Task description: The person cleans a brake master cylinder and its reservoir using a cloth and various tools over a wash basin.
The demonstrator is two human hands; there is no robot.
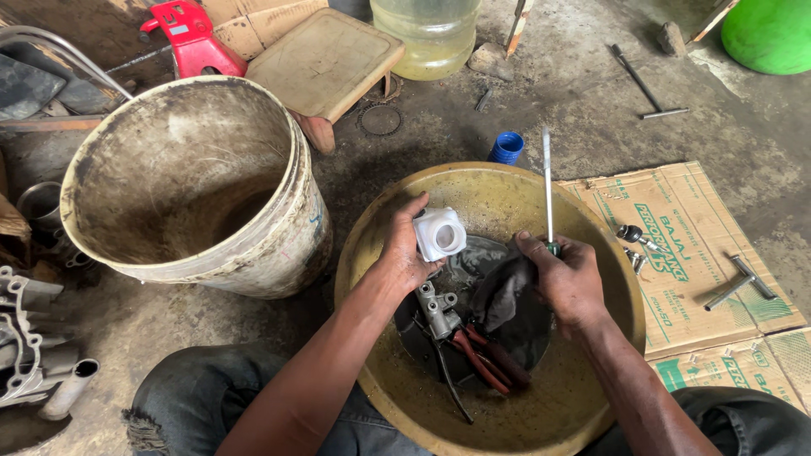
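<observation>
My left hand point(400, 253) holds a small white plastic cup-shaped part point(439, 233) over a wide yellow basin point(372, 253). My right hand point(568, 279) grips a screwdriver point(547, 181) with its long shaft pointing up and away, and a dark wet rag point(504, 291) hangs against that hand. Dark liquid sits in the bottom of the basin. A grey metal cylinder part with a black lever point(437, 317) and red-handled pliers point(486, 356) lie in it, just below my hands.
A large dirty white bucket point(190, 181) stands left of the basin. Flattened cardboard point(701, 253) at right carries sockets and a T-shaped tool point(742, 282). Behind are a wooden stool point(325, 61), a blue cap point(507, 148), a clear jug point(427, 34), a red tool point(194, 38). Engine parts point(29, 338) lie far left.
</observation>
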